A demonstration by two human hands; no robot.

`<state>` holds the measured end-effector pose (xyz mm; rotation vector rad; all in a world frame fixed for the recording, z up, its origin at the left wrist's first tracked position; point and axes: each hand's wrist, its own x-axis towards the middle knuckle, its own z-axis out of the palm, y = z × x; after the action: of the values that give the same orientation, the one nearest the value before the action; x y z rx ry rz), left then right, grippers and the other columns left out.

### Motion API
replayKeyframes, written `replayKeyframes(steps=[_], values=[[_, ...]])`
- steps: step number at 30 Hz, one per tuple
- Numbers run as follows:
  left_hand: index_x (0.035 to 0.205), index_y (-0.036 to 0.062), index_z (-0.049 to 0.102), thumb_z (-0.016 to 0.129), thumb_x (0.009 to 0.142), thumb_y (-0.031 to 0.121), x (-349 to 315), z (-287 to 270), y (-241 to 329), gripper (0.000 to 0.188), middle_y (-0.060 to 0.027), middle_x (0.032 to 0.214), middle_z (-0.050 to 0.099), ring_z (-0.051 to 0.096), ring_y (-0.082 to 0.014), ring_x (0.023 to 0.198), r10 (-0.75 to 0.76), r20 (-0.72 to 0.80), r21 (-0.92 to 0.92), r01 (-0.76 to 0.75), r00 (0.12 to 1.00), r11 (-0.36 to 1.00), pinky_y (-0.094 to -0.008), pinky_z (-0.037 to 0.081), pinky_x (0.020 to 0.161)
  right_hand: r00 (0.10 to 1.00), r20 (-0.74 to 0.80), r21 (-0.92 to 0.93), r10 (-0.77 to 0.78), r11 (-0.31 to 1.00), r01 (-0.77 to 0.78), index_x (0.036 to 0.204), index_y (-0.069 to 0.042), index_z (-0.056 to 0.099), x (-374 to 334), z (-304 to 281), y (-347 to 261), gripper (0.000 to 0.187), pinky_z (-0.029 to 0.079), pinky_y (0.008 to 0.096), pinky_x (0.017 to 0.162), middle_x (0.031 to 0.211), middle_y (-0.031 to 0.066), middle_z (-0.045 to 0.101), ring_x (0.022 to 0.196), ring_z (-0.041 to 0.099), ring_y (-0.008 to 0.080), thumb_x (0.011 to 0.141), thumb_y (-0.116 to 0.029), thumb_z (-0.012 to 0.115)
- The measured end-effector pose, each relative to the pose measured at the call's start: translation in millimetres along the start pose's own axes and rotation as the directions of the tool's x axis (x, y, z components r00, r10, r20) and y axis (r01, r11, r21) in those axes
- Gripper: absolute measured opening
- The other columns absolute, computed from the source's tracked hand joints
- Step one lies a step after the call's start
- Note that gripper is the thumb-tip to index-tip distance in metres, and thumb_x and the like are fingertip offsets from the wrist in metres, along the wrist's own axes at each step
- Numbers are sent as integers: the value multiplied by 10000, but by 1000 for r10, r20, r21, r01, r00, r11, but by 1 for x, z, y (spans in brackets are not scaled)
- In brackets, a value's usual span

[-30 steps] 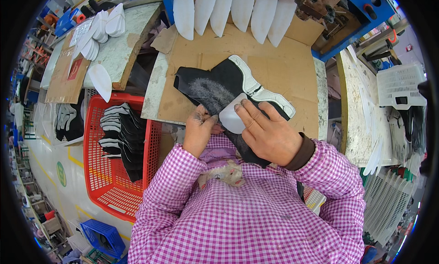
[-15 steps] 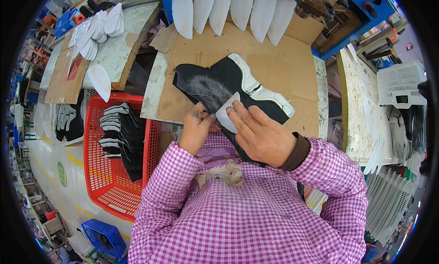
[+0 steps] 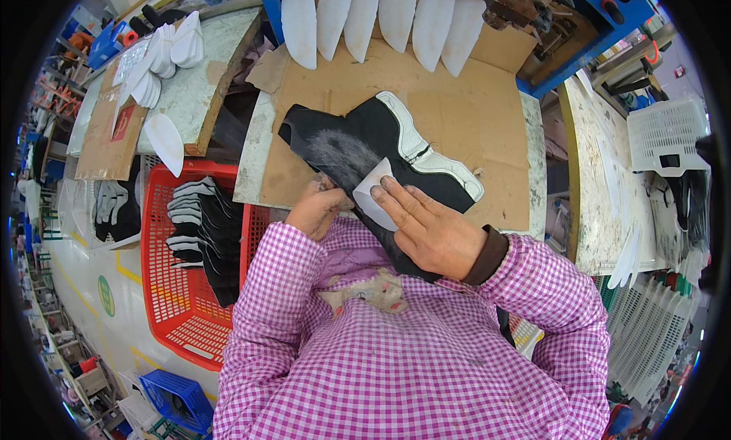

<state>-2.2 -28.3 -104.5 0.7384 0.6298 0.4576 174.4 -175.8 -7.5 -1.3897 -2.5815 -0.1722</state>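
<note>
A black fabric shoe upper (image 3: pixel 352 132) with a white, black-stitched edge strip (image 3: pixel 415 144) lies on brown cardboard, and its lower part hangs over the near edge toward my lap. A greyish, rough patch shows on its left half. My left hand (image 3: pixel 317 206) is closed on the near left edge of the upper, with its fingertips partly hidden. My right hand (image 3: pixel 440 230) holds a curved white stiffener piece (image 3: pixel 371 195) against the upper. Its fingers lie together across the piece, while its thumb is out of sight.
White stiffener pieces (image 3: pixel 396 17) stand in a row at the cardboard's (image 3: pixel 487 97) far edge, beside a blue-framed machine (image 3: pixel 560 74). On the left, a red basket (image 3: pixel 156 280) holds stacked black-and-white uppers (image 3: pixel 204 234). A side table (image 3: pixel 205 89) bears more white pieces (image 3: pixel 166 139).
My left hand has shifted slightly left and its fingers have curled inward. The upper and white piece have moved a little left and downward in view, with my right hand still on the piece.
</note>
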Motion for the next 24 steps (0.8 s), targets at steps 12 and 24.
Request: replayKeyframes(steps=[12, 24], values=[[1133, -46, 566, 639, 737, 49, 11, 14, 11, 414, -148, 1024, 645, 610, -209, 924, 133, 245, 688, -268, 960, 675, -326, 486, 817, 999, 42, 28, 12, 1000, -13, 727, 66, 618, 20, 6, 16, 168, 385, 432, 1064, 1393, 275, 405, 1335, 379, 374, 762, -98, 605], [972, -55, 626, 700, 741, 134, 23, 20, -3, 308, -233, 821, 660, 668, -348, 762, 396, 167, 834, -343, 903, 431, -369, 525, 657, 985, 164, 13, 49, 999, -51, 875, 94, 650, 46, 1, 28, 225, 388, 392, 1063, 1420, 245, 379, 1310, 410, 345, 818, -104, 560]])
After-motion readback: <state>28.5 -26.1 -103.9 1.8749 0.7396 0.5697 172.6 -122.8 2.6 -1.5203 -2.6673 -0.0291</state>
